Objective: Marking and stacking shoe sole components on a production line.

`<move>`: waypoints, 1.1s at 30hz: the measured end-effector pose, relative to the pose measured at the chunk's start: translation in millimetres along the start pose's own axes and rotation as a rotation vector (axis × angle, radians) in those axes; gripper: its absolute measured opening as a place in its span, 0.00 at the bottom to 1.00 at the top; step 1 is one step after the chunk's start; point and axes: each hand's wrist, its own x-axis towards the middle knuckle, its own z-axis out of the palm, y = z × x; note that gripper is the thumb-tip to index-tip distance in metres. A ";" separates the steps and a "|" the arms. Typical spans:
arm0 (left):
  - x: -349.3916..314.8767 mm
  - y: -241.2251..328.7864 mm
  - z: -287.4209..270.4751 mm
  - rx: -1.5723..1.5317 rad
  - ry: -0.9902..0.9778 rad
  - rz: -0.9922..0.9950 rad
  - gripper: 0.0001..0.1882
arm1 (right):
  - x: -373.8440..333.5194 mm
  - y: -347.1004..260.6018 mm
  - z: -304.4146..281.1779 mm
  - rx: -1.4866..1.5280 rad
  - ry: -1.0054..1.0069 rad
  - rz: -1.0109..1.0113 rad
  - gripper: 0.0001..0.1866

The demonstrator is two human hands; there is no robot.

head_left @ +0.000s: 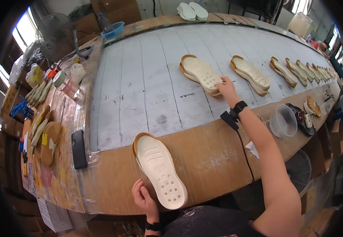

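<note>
Over the grey-white surface, my right hand (227, 90) grips the near end of a cream shoe sole (205, 74) with a tan rim, fingers on its top. Whether that sole is lifted or resting, I cannot tell. A second cream sole (159, 170) with a tan rim lies on the cardboard edge right in front of me, its holed end toward me. Beside it on the left is my left hand (145, 199), fingers loosely bent and holding nothing. To the right of the gripped sole lies another sole (252, 75), and a row of several more (284, 72) runs off to the far right.
At the left are a black phone (79, 149), tan soles (50, 143), a jar (64, 83) and a fan (56, 37). A clear plastic tub (283, 121) stands at the right. White soles (193, 11) and a blue basin (113, 30) sit along the far edge.
</note>
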 end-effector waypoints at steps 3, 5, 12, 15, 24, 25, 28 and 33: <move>0.3 4.4 -1.2 -0.037 -0.010 0.026 0.10 | -6.8 -17.2 24.3 -0.500 0.102 -0.121 0.32; 0.8 2.1 -2.3 -0.134 0.011 0.036 0.09 | -11.2 -35.2 31.3 -0.538 0.124 -0.039 0.34; -6.0 -2.8 -16.5 -0.102 0.030 0.070 0.10 | -36.1 -39.9 54.4 0.215 -0.362 0.175 0.39; -7.6 3.9 -11.5 -0.103 0.020 0.086 0.10 | -35.7 -31.6 59.9 -0.137 -0.148 0.227 0.42; -16.2 7.0 -8.1 -0.215 0.024 0.058 0.10 | -87.9 -74.9 36.9 0.510 -0.567 0.453 0.19; -14.9 4.7 -7.7 -0.218 0.017 0.054 0.10 | -89.0 -64.9 40.9 0.774 -0.476 0.582 0.16; -8.0 1.1 -12.3 -0.195 -0.097 -0.030 0.13 | -110.5 -68.0 31.3 1.120 -0.711 0.801 0.18; 18.5 46.7 -3.9 -0.478 -0.322 0.015 0.26 | -179.7 -82.7 5.1 1.222 -1.169 0.432 0.24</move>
